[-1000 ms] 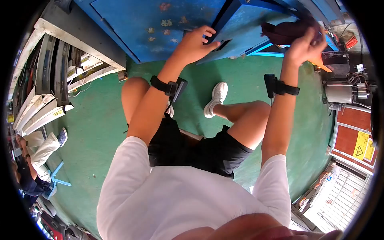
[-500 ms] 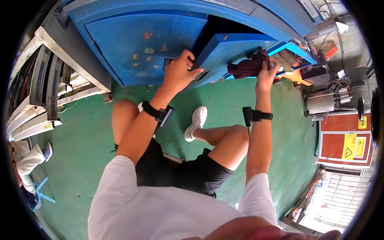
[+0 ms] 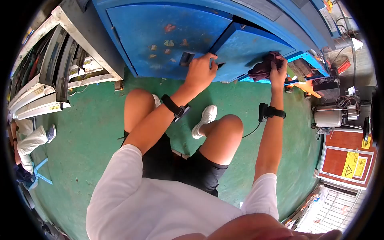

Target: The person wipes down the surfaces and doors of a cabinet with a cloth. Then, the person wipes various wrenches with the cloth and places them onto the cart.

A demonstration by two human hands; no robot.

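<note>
A blue metal cabinet has two doors. Its left door (image 3: 160,36), with worn stickers, lies flat in the frame, while the right door (image 3: 244,48) stands slightly ajar. My left hand (image 3: 202,70) is at the seam between them, fingers curled by the edge of the right door; whether they grip it is hard to tell. A dark maroon cloth (image 3: 262,69) is pinched in my right hand (image 3: 279,68), against or just in front of the right door's lower right part.
At the left stands a rack (image 3: 60,60) with metal parts, and below it a seated person (image 3: 32,144) beside a light blue stool base (image 3: 40,170). A blue frame (image 3: 316,64), an orange jack-like tool (image 3: 306,86) and a grey cylinder (image 3: 328,117) are at the right.
The right door has swung nearer to closed, narrowing the dark gap. My left hand has stayed by its edge. My right hand keeps the cloth, now bunched smaller near the door.
</note>
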